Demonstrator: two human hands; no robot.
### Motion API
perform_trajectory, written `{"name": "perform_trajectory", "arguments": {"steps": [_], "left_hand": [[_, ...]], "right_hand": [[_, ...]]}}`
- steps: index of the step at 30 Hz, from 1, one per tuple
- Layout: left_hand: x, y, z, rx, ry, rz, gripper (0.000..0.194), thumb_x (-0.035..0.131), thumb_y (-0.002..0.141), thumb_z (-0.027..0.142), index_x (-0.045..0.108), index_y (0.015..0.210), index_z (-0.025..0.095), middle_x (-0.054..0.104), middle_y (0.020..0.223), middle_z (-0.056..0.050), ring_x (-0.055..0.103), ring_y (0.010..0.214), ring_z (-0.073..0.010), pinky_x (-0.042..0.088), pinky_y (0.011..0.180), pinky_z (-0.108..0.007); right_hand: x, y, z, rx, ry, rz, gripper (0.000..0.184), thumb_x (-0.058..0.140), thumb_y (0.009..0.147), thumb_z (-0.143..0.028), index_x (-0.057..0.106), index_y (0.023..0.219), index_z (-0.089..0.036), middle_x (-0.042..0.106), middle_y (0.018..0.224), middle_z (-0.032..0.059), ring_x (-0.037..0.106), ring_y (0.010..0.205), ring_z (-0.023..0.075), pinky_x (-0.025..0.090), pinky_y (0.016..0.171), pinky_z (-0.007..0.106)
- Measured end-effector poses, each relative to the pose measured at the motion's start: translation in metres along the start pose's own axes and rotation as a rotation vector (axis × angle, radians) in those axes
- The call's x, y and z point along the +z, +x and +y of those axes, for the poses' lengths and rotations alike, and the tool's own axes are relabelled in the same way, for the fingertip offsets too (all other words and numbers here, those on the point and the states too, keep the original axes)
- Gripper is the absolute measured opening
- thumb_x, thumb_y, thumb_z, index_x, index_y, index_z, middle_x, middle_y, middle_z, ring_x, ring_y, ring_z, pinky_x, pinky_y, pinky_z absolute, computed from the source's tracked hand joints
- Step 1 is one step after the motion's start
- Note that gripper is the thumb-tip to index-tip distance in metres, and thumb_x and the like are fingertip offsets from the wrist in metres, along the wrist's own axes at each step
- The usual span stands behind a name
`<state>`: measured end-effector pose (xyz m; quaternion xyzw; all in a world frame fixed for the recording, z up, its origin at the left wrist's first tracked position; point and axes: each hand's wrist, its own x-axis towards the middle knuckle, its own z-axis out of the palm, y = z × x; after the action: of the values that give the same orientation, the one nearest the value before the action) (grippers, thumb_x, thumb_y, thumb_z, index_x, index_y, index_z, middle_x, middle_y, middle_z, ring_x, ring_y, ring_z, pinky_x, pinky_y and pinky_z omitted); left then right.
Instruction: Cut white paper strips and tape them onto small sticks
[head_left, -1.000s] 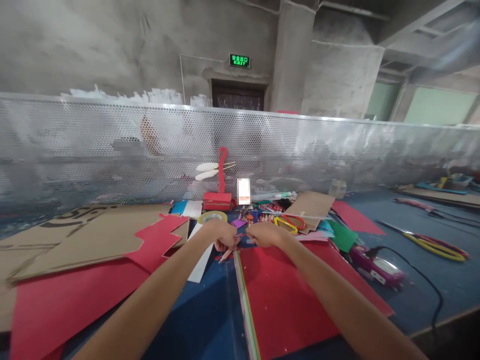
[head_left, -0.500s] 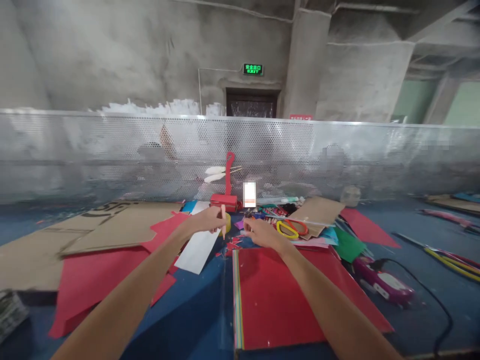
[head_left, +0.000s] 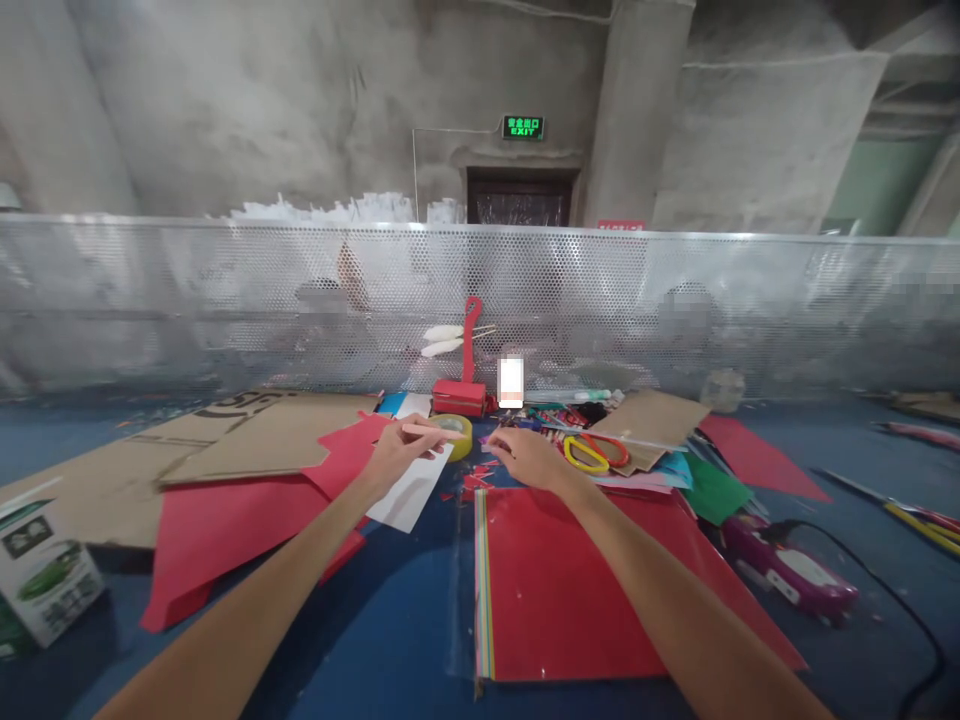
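My left hand [head_left: 401, 452] is closed on a thin pale wooden stick [head_left: 431, 430], held almost level above a white paper sheet [head_left: 409, 492] and pointing at a yellow tape roll [head_left: 452, 432]. My right hand [head_left: 523, 456] reaches over small red paper scraps [head_left: 474, 478] at the far edge of a stack of coloured paper with a red top sheet [head_left: 570, 590]. Its fingers are curled and pressed together near the scraps; what they hold, if anything, is too small to make out.
Cardboard sheets [head_left: 247, 445] and red paper [head_left: 217, 520] lie left, a printed box [head_left: 45, 565] at far left. Scissors [head_left: 589, 452], pens and coloured paper clutter the middle back. A purple glue gun [head_left: 787, 570] with a black cord lies right. A perforated metal screen [head_left: 675, 300] walls the back.
The view has swung left and the box has come into sight. My left hand turned the stick from upright to nearly level and moved left. My right hand stayed over the scraps.
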<state>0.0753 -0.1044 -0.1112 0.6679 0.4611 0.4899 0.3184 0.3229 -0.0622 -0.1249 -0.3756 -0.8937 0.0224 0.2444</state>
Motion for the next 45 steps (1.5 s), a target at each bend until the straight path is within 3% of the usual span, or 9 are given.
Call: {"name": "perform_trajectory", "arguments": {"steps": [7,18,30,40,45], "left_hand": [[0.005,0.0,-0.011,-0.018,-0.022,-0.127,0.032,0.067,0.074,0.047,0.058,0.087,0.019,0.073,0.087,-0.008,0.068,0.083,-0.0192,0.055,0.08,-0.032],[0.01,0.001,-0.016,0.021,-0.06,-0.11,0.032,0.068,0.075,0.043,0.058,0.086,0.015,0.073,0.079,-0.007,0.07,0.073,-0.0196,0.058,0.07,-0.033],[0.01,0.003,-0.021,0.002,-0.038,-0.159,0.032,0.067,0.077,0.043,0.06,0.089,0.014,0.073,0.081,-0.007,0.07,0.07,-0.0177,0.058,0.068,-0.031],[0.012,0.0,-0.017,0.034,-0.079,-0.205,0.031,0.064,0.081,0.042,0.062,0.092,0.013,0.072,0.084,-0.008,0.068,0.067,-0.0151,0.055,0.065,-0.028],[0.013,-0.006,-0.008,0.075,-0.079,-0.214,0.028,0.06,0.084,0.042,0.055,0.086,0.015,0.066,0.066,-0.002,0.062,0.057,-0.0131,0.049,0.055,-0.024]], "right_hand": [[-0.005,-0.002,-0.001,-0.023,0.011,0.003,0.024,0.044,0.095,-0.028,0.063,0.109,-0.022,0.07,0.102,0.006,0.062,0.097,0.0195,0.039,0.083,0.027],[-0.001,-0.002,0.004,-0.092,0.067,0.08,0.022,0.047,0.094,-0.028,0.065,0.105,-0.022,0.071,0.093,0.0041,0.064,0.083,0.0173,0.04,0.073,0.025],[-0.001,-0.001,0.002,-0.139,0.109,0.09,0.022,0.049,0.092,-0.025,0.068,0.105,-0.021,0.072,0.096,0.0056,0.065,0.085,0.0178,0.042,0.076,0.026],[-0.001,-0.001,-0.006,-0.091,0.38,0.07,0.022,0.049,0.093,-0.024,0.067,0.103,-0.018,0.073,0.083,0.003,0.063,0.069,0.014,0.042,0.065,0.024],[0.0,0.002,-0.011,-0.074,0.489,0.106,0.02,0.049,0.091,-0.022,0.068,0.097,-0.018,0.07,0.076,0.0021,0.059,0.061,0.0126,0.043,0.061,0.023]]}}
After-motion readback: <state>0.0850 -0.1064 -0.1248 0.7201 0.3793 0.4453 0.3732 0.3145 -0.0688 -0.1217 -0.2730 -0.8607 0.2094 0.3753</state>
